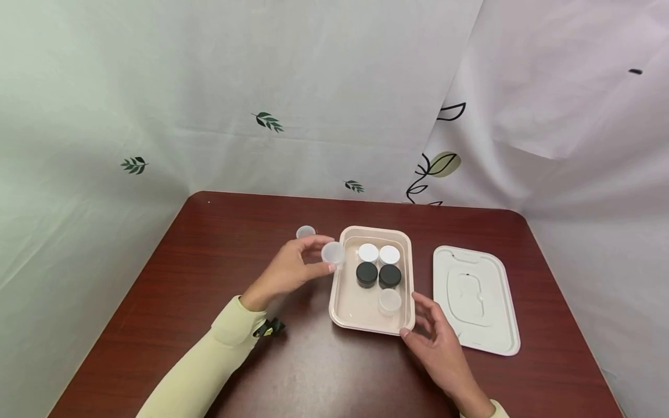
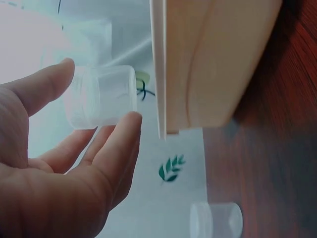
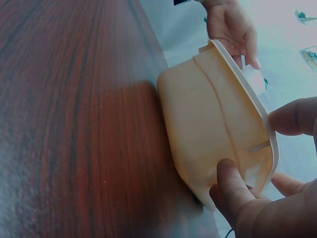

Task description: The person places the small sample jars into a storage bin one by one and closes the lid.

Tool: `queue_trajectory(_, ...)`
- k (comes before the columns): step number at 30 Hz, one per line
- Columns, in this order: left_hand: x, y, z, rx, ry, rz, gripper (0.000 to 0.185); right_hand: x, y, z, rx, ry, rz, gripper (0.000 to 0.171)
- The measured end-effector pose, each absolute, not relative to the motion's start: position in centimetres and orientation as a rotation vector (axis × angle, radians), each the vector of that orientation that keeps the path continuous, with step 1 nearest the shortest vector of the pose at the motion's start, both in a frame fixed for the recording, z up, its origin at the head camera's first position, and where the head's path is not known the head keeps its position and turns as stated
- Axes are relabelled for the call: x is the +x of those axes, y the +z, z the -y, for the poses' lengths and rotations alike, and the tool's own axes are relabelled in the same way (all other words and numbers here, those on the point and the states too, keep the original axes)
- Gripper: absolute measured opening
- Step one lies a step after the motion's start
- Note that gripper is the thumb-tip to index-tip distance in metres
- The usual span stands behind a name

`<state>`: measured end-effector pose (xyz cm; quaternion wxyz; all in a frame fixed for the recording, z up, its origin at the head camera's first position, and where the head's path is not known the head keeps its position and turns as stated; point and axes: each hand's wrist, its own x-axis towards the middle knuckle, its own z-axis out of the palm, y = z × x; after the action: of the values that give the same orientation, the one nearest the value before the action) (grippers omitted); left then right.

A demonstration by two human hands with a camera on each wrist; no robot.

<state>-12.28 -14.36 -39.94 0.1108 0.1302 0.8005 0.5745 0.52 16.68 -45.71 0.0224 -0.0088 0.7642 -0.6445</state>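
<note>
My left hand holds a small clear plastic jar between thumb and fingers, just over the left rim of a cream plastic container. Seen from the left wrist, the jar has a ribbed translucent lid and is apart from the container wall. At the container's near right corner, my right hand grips with the thumb at the rim and fingers along the outer side. Inside stand two white-lidded jars, two black-lidded jars and one clear jar.
Another clear jar stands on the dark red wooden table, behind my left hand. To the right lies a white rectangular lid. A pale curtain with leaf prints hangs round the table's far and side edges.
</note>
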Motion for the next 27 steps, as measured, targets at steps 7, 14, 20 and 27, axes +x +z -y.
queue_trajectory(7, -12.0, -39.4, 12.9, 0.489, 1.537, -2.392, 0.049, 0.5, -45.8, -16.7, -0.015, -1.991, -2.365, 0.068)
queue_trajectory(14, -12.1, -39.4, 11.4, 0.617, 1.429, -2.37, 0.045, 0.3, -46.0, -16.8, -0.008, -1.971, -2.374, 0.068)
queue_trajectory(20, -12.0, -39.2, 10.1, 0.678, 1.21, -2.479, 0.044, 0.2, -45.9, -16.8, -0.019, -1.974, -2.368, 0.068)
queue_trajectory(27, -11.8, -39.1, 8.5, 0.751, 1.048, -2.465, 0.044, 0.3, -45.9, -16.8, -0.011, -1.982, -2.359, 0.068)
